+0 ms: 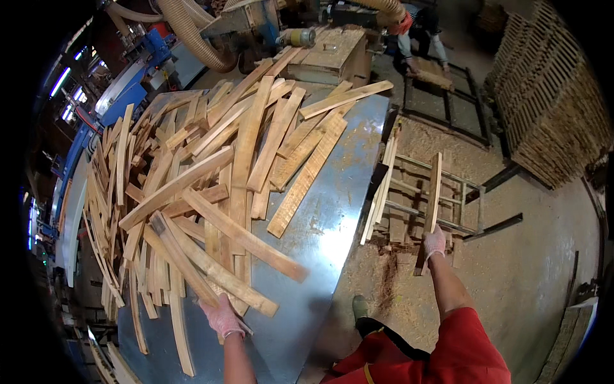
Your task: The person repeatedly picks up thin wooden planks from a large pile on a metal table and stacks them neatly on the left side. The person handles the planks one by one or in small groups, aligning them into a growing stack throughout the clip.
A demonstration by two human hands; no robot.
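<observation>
Both my hands wear pinkish work gloves. My right hand (435, 243) is closed round the lower part of a wooden slat (434, 187), held out to the right over a metal rack. At the near edge of the pile, my left hand (222, 317) grips the near end of another wooden slat (181, 257), which still lies across other pieces. Its fingertips are partly hidden by the wood. The large heap of loose wooden slats (240, 144) covers the left and middle of a shiny metal table (320, 249), pieces crossing at many angles.
Several slats stand on edge (382, 185) along the table's right side, by the metal rack (465, 208). Far right rises a tall stack of slats (550, 96). Another person (419, 38) handles wood at the back. A ribbed hose (192, 32) hangs beyond the heap; sawdust covers the floor.
</observation>
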